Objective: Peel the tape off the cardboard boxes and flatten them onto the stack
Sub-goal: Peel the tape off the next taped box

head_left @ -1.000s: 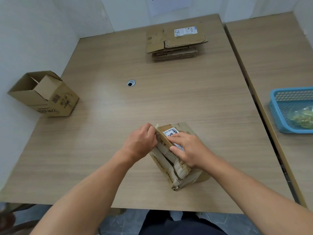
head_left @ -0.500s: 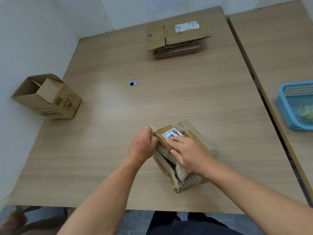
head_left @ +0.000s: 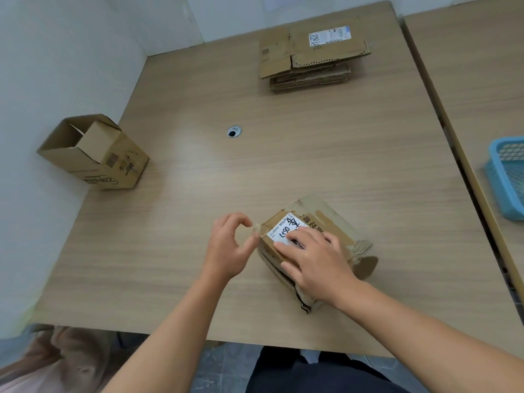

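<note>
Tape-peeling step, lower centre: left hand pinches what appears to be a tape end; right hand lies spread, pressing the box down. Next: pull tape clear.

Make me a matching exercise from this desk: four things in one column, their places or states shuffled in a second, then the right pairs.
Things:
1. open box
2. flattened stack
3. blue basket
4. left hand

Places or states:
A. on the neighbouring table, at the right edge of view
B. pinching clear tape at the corner of the labelled box
C. at the table's left edge, by the wall, open end toward the wall
D. at the far end of the table

Pairs: 1-C, 2-D, 3-A, 4-B
</note>
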